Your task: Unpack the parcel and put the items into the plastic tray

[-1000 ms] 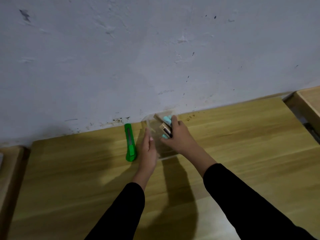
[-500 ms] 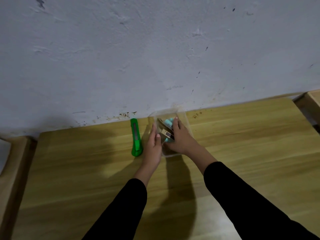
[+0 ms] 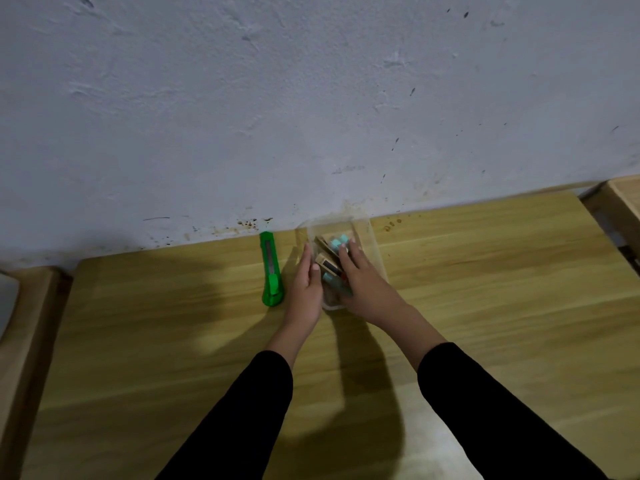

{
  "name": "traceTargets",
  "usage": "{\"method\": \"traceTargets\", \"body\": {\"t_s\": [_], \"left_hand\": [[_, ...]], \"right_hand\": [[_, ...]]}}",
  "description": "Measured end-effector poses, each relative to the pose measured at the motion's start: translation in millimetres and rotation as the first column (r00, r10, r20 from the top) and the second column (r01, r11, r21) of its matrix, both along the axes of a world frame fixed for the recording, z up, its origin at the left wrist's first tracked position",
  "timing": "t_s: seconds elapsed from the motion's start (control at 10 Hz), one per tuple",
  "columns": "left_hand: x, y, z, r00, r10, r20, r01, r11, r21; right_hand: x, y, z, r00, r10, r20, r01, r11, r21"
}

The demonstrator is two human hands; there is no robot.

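A clear plastic tray (image 3: 372,237) stands on the wooden table against the wall. Inside it lie small tan boxes (image 3: 325,263) and pale blue items (image 3: 337,242). My left hand (image 3: 306,289) rests flat against the tray's left wall, fingers together. My right hand (image 3: 363,278) lies inside the tray on top of the items, fingers spread over them. Whether the right hand grips anything is hidden under its palm.
A green utility knife (image 3: 271,271) lies on the table just left of my left hand. The wall runs along the table's far edge. Other wooden furniture edges show at the far left (image 3: 20,334) and far right (image 3: 623,202).
The camera view shifted slightly. The tray now sits flat with the right hand pressed lower into it. The left hand stays at the tray's left side.
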State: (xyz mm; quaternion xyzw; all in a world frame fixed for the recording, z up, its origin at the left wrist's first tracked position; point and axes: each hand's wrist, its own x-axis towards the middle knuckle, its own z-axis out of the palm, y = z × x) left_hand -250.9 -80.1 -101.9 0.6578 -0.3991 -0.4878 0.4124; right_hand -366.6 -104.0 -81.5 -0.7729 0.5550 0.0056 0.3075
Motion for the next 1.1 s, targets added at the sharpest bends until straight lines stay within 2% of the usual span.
{"method": "traceTargets", "body": {"t_s": [0.2,0.3,0.4,0.8,1.0,1.1], "left_hand": [[3,5,0,0.996,-0.062,0.064,0.062,0.998,0.005],[5,4,-2,0.993,-0.073,0.093,0.071,0.997,0.028],[6,1,1,0.995,-0.068,0.073,0.066,0.997,0.031],[8,-5,10,0.991,-0.101,0.083,0.093,0.992,0.087],[20,-8,27,0.964,-0.197,0.180,0.163,0.969,0.187],[30,5,38,0.903,-0.295,0.312,0.227,0.945,0.237]], "right_hand": [[10,-3,-8,0.987,-0.146,0.066,0.149,0.988,-0.046],[21,-7,-11,0.955,-0.279,0.097,0.288,0.954,-0.083],[32,-10,-14,0.927,-0.349,0.135,0.363,0.927,-0.096],[35,-16,-15,0.924,-0.347,0.163,0.357,0.934,-0.035],[27,-24,0,0.963,-0.262,0.059,0.265,0.963,-0.043],[24,-11,13,0.967,-0.251,0.034,0.252,0.967,-0.027]]}}
